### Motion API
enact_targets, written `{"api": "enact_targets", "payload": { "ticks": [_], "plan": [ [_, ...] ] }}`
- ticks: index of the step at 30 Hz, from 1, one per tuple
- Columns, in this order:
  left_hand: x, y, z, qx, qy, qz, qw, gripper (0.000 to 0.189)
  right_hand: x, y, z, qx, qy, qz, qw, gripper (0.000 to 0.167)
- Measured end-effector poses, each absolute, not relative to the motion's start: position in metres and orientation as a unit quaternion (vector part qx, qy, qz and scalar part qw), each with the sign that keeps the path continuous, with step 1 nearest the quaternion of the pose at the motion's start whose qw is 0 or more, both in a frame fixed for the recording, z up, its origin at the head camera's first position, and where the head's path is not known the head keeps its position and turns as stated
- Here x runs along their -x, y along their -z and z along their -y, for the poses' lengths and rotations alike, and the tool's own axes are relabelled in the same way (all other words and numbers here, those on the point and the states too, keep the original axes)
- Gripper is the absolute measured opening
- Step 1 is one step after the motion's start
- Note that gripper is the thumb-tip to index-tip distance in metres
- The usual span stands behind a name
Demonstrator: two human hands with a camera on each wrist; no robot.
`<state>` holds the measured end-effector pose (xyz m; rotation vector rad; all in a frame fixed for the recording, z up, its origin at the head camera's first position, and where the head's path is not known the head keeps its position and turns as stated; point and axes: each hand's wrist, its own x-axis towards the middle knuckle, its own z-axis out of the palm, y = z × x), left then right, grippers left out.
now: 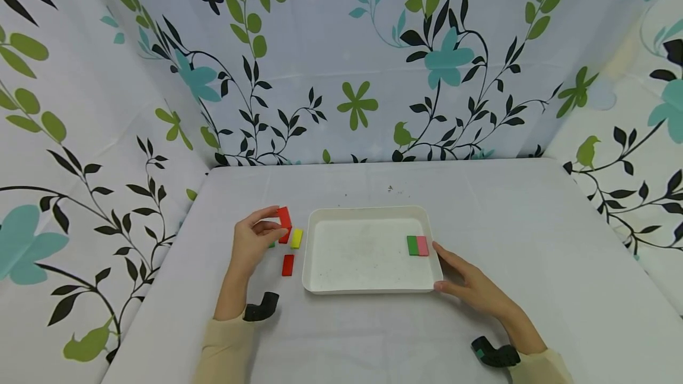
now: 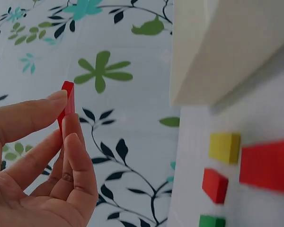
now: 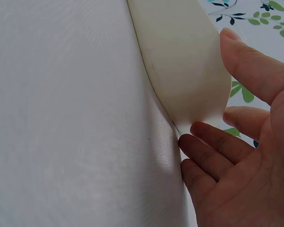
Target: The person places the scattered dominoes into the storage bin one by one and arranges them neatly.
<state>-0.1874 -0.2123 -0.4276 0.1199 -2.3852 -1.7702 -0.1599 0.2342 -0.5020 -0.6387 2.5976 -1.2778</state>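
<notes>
Thumb and fingertips of my left hand pinch a flat red block, raised at the left of the white tray. Below that hand lie another red block, a yellow block and a green block, partly hidden in the head view. A further red block lies nearer the front. My right hand touches the tray's right end, thumb and fingers spread and loosely extended along its rim and side. Inside the tray, a green block and a pink block sit side by side.
A white cloth covers the table under the tray. Patterned curtains with leaves and flowers hang behind and on both sides. Black camera mounts sit at the left wrist and right wrist.
</notes>
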Motion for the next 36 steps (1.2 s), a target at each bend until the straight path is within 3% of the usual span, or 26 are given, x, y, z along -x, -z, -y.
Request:
{"api": "enact_targets", "payload": {
  "ticks": [8, 19, 36],
  "plan": [
    [0.194, 0.421, 0.146, 0.036, 0.593, 0.803, 0.052, 0.049, 0.160, 0.501, -0.234, 0.213, 0.428, -0.873, 0.091, 0.081],
    [0.207, 0.435, 0.060, 0.056, 0.576, 0.815, -0.028, 0.050, 0.159, 0.499, -0.234, 0.211, 0.431, -0.873, 0.087, 0.082],
    [0.218, 0.468, 0.003, -0.014, 0.572, 0.819, -0.045, 0.046, 0.161, 0.500, -0.233, 0.210, 0.447, -0.865, 0.094, 0.083]
  ]
}}
